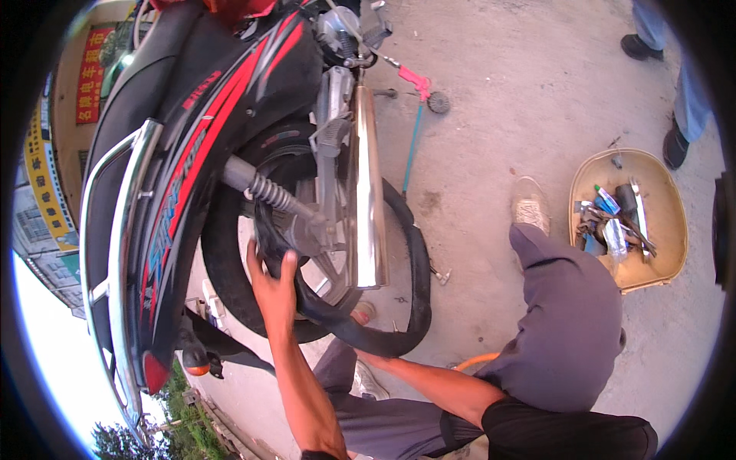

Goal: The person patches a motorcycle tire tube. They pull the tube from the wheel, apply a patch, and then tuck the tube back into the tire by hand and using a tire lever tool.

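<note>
Gripping inner tube (420, 291) in left hand (273, 288); cannot tell right hand's (369, 358) grip; apparently midway: outside rear tyre (221, 264), not seated.

The left hand (272, 293) has a black tube (419, 295) between thumb and fingers; the tube loops out to their right. The right hand (371, 357), mostly hidden, is at the tube's lower bend. Just above the left fingers is a metal spring (277, 195); right of them, a shiny pipe (369, 192); left, a motorbike (188, 176). Well right of all fingers, a tan tray (668, 245) holds tools (639, 208).
</note>
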Motion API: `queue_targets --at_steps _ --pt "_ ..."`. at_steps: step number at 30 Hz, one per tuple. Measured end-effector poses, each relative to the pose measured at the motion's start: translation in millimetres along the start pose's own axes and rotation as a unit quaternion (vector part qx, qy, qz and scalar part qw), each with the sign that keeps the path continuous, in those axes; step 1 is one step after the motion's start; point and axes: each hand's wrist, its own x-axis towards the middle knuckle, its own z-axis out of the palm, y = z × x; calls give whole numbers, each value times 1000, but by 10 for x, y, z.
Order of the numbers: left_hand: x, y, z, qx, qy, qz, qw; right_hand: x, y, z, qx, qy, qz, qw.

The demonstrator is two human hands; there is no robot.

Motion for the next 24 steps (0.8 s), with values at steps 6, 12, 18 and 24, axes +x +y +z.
queue_targets --at_steps 6,12,18,24 --pt "-1560 -318 200 -220 -61 -129 965 123 191 351 335 64 -42 939" --pt "-2059 -484 558 278 -96 -132 947 -491 -450 -311 881 -83 -31 465" --pt "-1806 -525 435 119 64 -154 979 -271 73 -23 566 -10 -16 824" --pt "-1417 -780 -48 -302 368 -205 855 -273 17 -117 28 83 -22 996"
